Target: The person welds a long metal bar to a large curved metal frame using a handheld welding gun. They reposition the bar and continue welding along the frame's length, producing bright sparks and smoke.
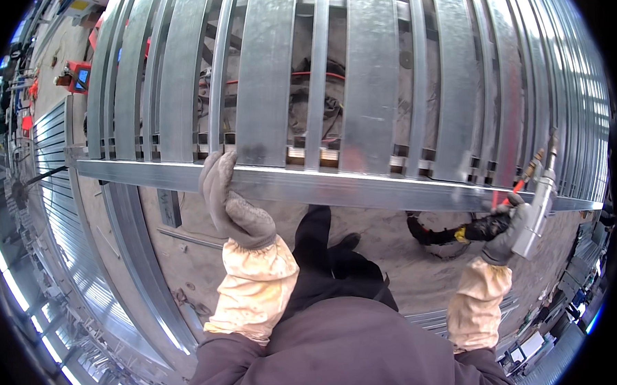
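Your hands are sitting well apart. Your left hand (240, 209), gray-gloved, is resting its fingers at the near rail (363, 189) of the metal frame (269, 77); can't tell if it's gripping or just touching. Your right hand (505, 239), in a darker glove, is closing around the body of a silver tool (542, 213), out past the rail's near edge on your right. The tool is tilting, its narrow tip pointing away from you over the bars. A red-orange line (518, 186) and a brass-colored fitting (530, 168) are showing just beside it.

A black cable bundle (427, 237) with a yellow band (460, 235) is hanging in a loop by that hand. Beige sleeve guards (254, 284) are covering both your forearms.

The frame is spanning the area ahead of you: wide and narrow bars are running away from you, side by side with gaps, their near ends meeting the rail. A red cable (327, 73) is showing through the gaps.

Below the rail, your dark-trousered legs (314, 244) are standing over the floor (393, 240). A thin metal rod (190, 237) is lying to your left, near a long metal beam (135, 248). Farther left, a ribbed metal stack (83, 237) is lying; a red box (76, 66) with a blue screen is sitting beyond the frame's left side.
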